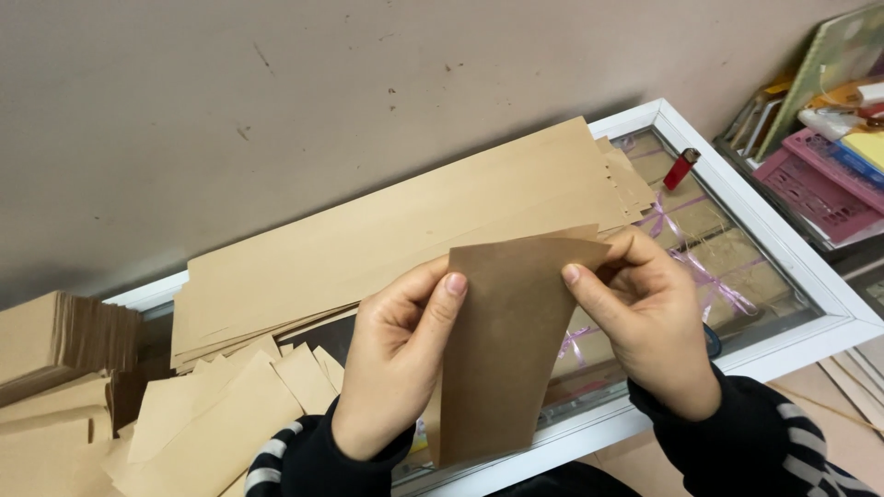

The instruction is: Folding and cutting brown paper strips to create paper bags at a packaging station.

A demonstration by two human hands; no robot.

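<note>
Brown paper piece (pixel 502 340) is hanging upright between both hands, near the centre, above the white-framed glass case (pixel 810 304). Left hand (pixel 401 354) is pinching its left edge, thumb pointing up. Right hand (pixel 645 313) is pinching the top right corner, fingers curling behind.

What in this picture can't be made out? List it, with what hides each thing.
All in the head view:
- Lower edge of the brown paper piece, held by the left hand and right hand: runs to the frame bottom.
- Goods under the glass top: blurred by reflections.
- Folded paper stack: cut by the left edge.
- Pink basket contents: cut by the right edge.
- Long kraft sheets: lower ones covered by upper ones.
</note>
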